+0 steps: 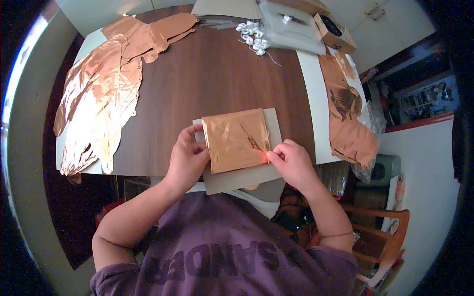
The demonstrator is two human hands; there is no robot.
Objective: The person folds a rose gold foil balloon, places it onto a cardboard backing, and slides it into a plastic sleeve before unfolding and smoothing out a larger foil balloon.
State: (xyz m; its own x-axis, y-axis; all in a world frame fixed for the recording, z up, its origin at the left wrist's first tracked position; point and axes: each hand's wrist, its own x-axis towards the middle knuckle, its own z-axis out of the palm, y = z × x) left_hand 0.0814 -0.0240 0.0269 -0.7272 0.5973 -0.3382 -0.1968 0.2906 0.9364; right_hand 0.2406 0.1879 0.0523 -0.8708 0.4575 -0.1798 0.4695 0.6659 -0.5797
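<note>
A flat, folded copper-coloured foil balloon (pixel 232 143) lies on a grey cardboard sheet (pixel 222 184) at the table's near edge. My left hand (pixel 186 157) grips the left side of the folded foil, its thumb at the edge and some fingertips hidden behind it. At the lower right corner, my right hand (pixel 292 162) pinches the foil between thumb and bent fingers. Creases and a dark reflection run across the foil near that corner. The cardboard sticks out from under the foil on the right and along the bottom.
Flat copper foil balloons (pixel 106 93) are piled on the table's left side. More copper foil (pixel 345 113) lies at the right. White string coils (pixel 252 37), clear plastic bags (pixel 286 29) and an open cardboard box (pixel 340 39) sit at the back. A wooden chair (pixel 395 237) stands at lower right.
</note>
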